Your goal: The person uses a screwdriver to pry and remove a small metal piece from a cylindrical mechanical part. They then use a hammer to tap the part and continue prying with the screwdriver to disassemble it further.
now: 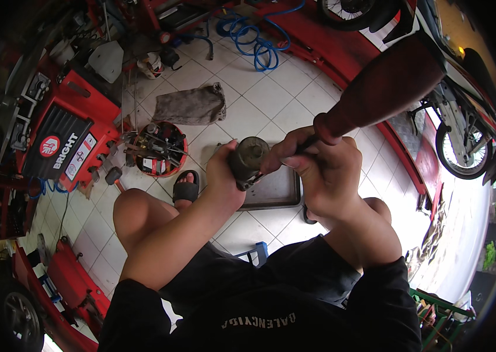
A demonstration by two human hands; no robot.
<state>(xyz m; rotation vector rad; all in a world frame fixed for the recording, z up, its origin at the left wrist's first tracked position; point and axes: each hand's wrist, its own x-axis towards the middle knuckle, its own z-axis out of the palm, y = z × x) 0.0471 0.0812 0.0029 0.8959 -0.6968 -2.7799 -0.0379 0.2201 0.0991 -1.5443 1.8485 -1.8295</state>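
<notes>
Here, one dark metal cylinder (252, 154) was held above a shallow rectangular tray (286, 190), the left hand (223, 173) wrapped around its side. One hand tool (395, 82), bulbous dark red handle, was gripped at its narrow neck by the closed right hand (333, 176); a grey cloth (192, 104) and round red tub (185, 154) of tools lay beyond, on white floor tiles (265, 97).

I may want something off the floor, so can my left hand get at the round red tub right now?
Probably not: your left hand is holding the grey metal cylinder, though the way to the tub otherwise looks open.
</notes>
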